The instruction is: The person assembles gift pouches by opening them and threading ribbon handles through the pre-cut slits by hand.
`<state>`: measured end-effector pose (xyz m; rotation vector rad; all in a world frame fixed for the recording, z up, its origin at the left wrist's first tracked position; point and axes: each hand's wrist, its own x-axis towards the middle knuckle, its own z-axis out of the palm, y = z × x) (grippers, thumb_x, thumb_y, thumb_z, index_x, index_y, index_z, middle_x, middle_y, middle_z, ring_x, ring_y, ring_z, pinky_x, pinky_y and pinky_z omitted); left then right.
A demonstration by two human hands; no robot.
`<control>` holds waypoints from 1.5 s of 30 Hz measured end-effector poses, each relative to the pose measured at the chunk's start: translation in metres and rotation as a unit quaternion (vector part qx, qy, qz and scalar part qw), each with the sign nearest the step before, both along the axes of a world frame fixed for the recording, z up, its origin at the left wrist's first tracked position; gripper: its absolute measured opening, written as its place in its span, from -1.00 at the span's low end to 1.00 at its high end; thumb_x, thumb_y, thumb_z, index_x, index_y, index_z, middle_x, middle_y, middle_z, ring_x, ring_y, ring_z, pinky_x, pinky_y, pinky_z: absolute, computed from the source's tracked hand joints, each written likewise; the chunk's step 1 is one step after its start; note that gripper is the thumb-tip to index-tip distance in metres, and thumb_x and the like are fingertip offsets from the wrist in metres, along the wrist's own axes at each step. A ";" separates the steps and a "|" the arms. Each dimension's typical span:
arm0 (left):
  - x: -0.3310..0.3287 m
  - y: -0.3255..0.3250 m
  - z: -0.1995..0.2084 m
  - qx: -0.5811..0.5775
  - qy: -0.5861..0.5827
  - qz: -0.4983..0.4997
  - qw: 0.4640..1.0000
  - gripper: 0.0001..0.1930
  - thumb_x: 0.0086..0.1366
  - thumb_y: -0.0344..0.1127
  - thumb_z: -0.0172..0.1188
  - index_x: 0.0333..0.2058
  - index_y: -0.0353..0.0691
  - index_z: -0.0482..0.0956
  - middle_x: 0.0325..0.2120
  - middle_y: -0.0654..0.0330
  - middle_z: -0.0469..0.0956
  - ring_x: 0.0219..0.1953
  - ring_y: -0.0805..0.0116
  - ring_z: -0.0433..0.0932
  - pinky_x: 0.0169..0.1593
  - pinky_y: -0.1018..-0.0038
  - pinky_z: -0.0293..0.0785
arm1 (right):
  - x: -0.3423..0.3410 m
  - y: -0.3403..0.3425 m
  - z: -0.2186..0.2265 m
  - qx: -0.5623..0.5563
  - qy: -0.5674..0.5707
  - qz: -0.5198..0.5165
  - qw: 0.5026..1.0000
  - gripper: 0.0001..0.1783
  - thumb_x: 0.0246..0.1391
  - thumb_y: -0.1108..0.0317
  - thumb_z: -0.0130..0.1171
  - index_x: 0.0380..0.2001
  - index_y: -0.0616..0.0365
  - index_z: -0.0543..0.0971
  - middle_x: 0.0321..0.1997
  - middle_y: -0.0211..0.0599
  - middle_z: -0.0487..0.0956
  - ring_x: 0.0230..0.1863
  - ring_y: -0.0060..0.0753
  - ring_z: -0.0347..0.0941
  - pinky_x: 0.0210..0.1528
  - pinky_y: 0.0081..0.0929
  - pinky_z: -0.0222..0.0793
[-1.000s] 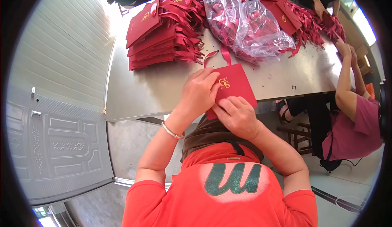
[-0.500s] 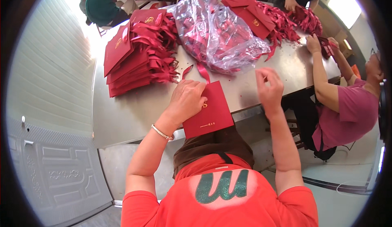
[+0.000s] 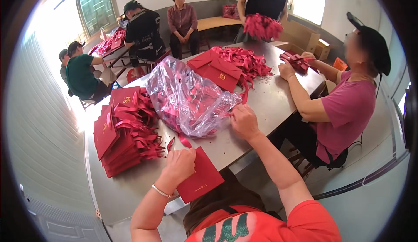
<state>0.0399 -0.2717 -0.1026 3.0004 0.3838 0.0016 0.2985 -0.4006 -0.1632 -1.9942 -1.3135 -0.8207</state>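
Your right hand (image 3: 244, 121) has moved away from the red paper bag (image 3: 199, 180) and now touches the edge of the clear plastic bag (image 3: 188, 99) full of red ribbons, with its fingers curled on the plastic. Your left hand (image 3: 179, 163) grips the flat red paper bag at the near edge of the metal table (image 3: 278, 100). A stack of red bags (image 3: 118, 137) lies to your left.

One head-worn fisheye view looked down and forward over the desk (image 3: 278, 98) from close above; forearms entered from the lower edge, the room bending toward the rim.
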 end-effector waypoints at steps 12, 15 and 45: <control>-0.011 0.020 -0.010 -0.061 -0.088 -0.016 0.994 -0.67 -0.05 -0.26 0.38 -0.35 -0.29 0.51 -0.37 -0.06 0.58 -0.23 -0.03 0.59 -0.18 0.16 0.49 | -0.005 -0.060 0.054 0.106 0.699 0.092 0.701 -0.80 0.21 0.39 0.11 -0.12 0.19 0.51 -0.56 -0.45 0.46 -0.74 -0.81 0.14 -0.75 -0.81 -0.02; -0.010 0.029 -0.020 -0.101 -0.101 -0.005 0.990 -0.62 -0.07 -0.24 0.39 -0.27 -0.26 0.53 -0.33 -0.02 0.57 -0.21 0.01 0.57 -0.17 0.18 0.49 | 0.002 -0.061 0.065 0.135 0.738 0.172 0.638 -0.79 0.22 0.44 0.08 -0.09 0.21 0.53 -0.46 -0.39 0.51 -0.66 -0.75 0.27 -0.68 -0.79 0.11; -0.001 0.042 -0.041 -0.302 -0.127 0.072 0.942 -0.60 0.04 -0.09 0.39 -0.38 -0.36 0.53 -0.49 -0.11 0.59 -0.35 -0.03 0.61 -0.26 0.20 0.48 | 0.016 0.054 0.190 0.213 0.503 0.265 0.795 -0.73 0.30 0.31 0.08 -0.07 0.27 0.53 -0.16 -0.22 0.62 -0.15 -0.39 0.59 -0.05 -0.47 0.55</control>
